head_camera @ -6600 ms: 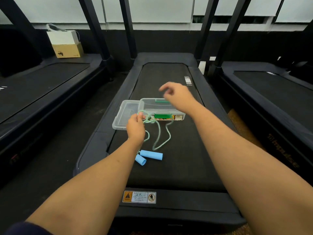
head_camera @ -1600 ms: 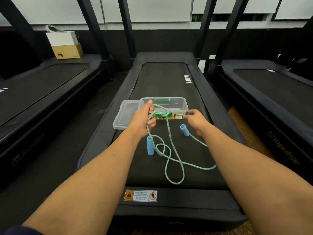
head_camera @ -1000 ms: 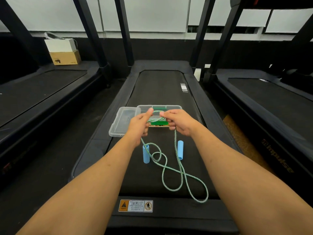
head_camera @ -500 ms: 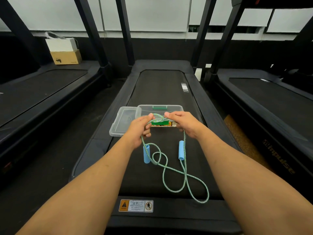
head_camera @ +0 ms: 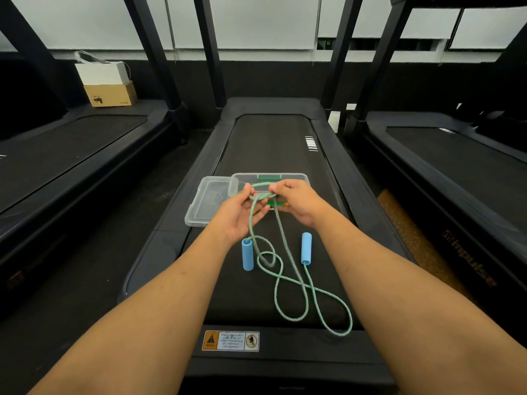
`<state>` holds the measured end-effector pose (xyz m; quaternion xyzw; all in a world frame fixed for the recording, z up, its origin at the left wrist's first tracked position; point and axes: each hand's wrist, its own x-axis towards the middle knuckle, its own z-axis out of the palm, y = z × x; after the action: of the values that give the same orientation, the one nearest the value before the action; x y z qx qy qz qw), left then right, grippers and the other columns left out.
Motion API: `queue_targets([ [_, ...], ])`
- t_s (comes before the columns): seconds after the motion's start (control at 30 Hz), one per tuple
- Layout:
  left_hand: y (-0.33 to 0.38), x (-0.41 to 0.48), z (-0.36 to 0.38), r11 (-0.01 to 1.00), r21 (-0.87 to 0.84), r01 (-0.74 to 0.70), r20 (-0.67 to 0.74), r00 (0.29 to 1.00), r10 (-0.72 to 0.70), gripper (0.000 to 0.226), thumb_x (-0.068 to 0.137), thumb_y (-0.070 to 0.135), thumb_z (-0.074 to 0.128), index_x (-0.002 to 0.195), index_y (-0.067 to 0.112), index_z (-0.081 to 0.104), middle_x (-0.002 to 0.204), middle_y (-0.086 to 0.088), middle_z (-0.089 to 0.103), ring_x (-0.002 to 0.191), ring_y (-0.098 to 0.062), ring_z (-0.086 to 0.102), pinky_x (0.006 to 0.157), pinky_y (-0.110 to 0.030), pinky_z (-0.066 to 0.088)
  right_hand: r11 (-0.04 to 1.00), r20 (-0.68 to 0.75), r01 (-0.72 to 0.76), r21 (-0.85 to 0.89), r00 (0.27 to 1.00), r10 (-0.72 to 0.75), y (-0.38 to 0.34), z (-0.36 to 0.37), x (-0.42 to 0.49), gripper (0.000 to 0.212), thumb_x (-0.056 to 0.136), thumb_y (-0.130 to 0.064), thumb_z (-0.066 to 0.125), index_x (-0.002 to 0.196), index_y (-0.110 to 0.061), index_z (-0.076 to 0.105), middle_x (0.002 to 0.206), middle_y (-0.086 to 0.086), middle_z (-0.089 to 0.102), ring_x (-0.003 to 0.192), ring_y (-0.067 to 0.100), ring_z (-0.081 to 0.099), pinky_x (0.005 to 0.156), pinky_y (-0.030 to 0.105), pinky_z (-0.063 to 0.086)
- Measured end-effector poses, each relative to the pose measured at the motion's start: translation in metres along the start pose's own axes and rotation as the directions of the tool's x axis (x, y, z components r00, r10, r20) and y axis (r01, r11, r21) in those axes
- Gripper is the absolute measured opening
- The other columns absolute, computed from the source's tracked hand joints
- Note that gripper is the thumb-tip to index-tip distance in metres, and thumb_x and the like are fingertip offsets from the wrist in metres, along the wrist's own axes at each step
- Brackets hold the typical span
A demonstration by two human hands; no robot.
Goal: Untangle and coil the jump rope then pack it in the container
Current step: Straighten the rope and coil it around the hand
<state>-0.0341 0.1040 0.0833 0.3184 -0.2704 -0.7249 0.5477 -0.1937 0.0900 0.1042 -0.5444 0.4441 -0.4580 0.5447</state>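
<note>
Hands: the left hand point(head_camera: 238, 215) and right hand point(head_camera: 296, 203) are held up close together, each pinching the green jump rope point(head_camera: 303, 285) between thumb and fingers at a small crossed loop stretched between them. Just behind the hands, a clear container point(head_camera: 302, 178) stands open on the treadmill belt point(head_camera: 271, 149); its lid point(head_camera: 199, 212) lies touching its left side. From the hands the rope hangs to the belt, where it lies in crossing loops that reach the near end, close to a warning sticker point(head_camera: 230, 340). Both rope ends lie on the belt: the left blue handle point(head_camera: 247, 254) below the left wrist, the right blue handle point(head_camera: 306, 248) beside the right forearm.
</note>
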Motion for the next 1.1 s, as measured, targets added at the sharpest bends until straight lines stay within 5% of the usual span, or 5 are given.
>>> queue_targets([
  [0.37, 0.002, -0.008, -0.003, 0.998, -0.045, -0.048, -0.03, 0.998, 0.047, 0.028, 0.094, 0.034, 0.065, 0.089, 0.007, 0.062, 0.04, 0.005, 0.035, 0.063, -0.013, 0.057, 0.1, -0.039, 0.053, 0.867, -0.095, -0.083, 0.492, 0.984, 0.149, -0.01, -0.007, -0.002, 0.021, 0.098, -0.023, 0.063, 0.081, -0.011, 0.061, 0.066, 0.0, 0.056, 0.066, 0.014, 0.06, 0.072, 0.029, 0.057],
  [0.47, 0.002, -0.009, -0.004, 0.994, -0.097, -0.048, -0.016, 0.999, 0.046, 0.024, 0.094, 0.033, 0.065, 0.085, 0.011, 0.06, 0.04, 0.008, 0.03, 0.044, -0.007, 0.04, 0.058, -0.021, 0.055, 0.769, -0.115, -0.07, 0.635, 0.976, 0.184, -0.011, -0.014, 0.001, 0.024, 0.1, -0.023, 0.061, 0.079, -0.011, 0.057, 0.05, -0.005, 0.041, 0.041, 0.007, 0.039, 0.04, 0.018, 0.04],
  [0.63, 0.007, -0.009, -0.011, 0.996, 0.027, -0.09, -0.049, 0.995, 0.092, 0.015, 0.096, 0.033, 0.062, 0.089, 0.02, 0.059, 0.049, 0.008, 0.03, 0.037, -0.004, 0.021, 0.035, -0.017, 0.014, 1.0, -0.204, -0.028, 0.008, 0.979, 0.029, -0.005, -0.032, -0.003, 0.022, 0.092, -0.028, 0.071, 0.08, -0.014, 0.06, 0.053, -0.008, 0.034, 0.038, 0.004, 0.029, 0.035, 0.019, 0.023],
  [0.8, 0.008, -0.008, -0.019, 0.993, -0.011, -0.118, -0.013, 0.993, 0.118, 0.009, 0.097, 0.02, 0.061, 0.104, 0.026, 0.061, 0.063, 0.008, 0.047, 0.055, -0.008, 0.048, 0.065, -0.025, 0.048, 0.778, -0.163, 0.015, -0.628, 0.975, -0.15, 0.003, -0.047, -0.002, 0.012, 0.081, -0.022, 0.08, 0.079, -0.014, 0.071, 0.072, -0.003, 0.06, 0.065, 0.009, 0.05, 0.059, 0.026, 0.039],
  [1.1, 0.039, 0.0, -0.036, 0.905, 0.279, -0.322, -0.165, 0.912, 0.376, 0.046, 0.092, 0.001, 0.058, 0.127, 0.031, 0.055, 0.079, 0.0, 0.058, 0.054, -0.009, 0.042, 0.05, -0.024, 0.033, 0.946, -0.443, -0.074, 0.317, 0.87, 0.217, -0.003, -0.079, -0.01, 0.031, 0.094, -0.032, 0.064, 0.073, -0.011, 0.059, 0.049, -0.004, 0.029, 0.034, 0.008, 0.02, 0.041, 0.021, 0.029],
])
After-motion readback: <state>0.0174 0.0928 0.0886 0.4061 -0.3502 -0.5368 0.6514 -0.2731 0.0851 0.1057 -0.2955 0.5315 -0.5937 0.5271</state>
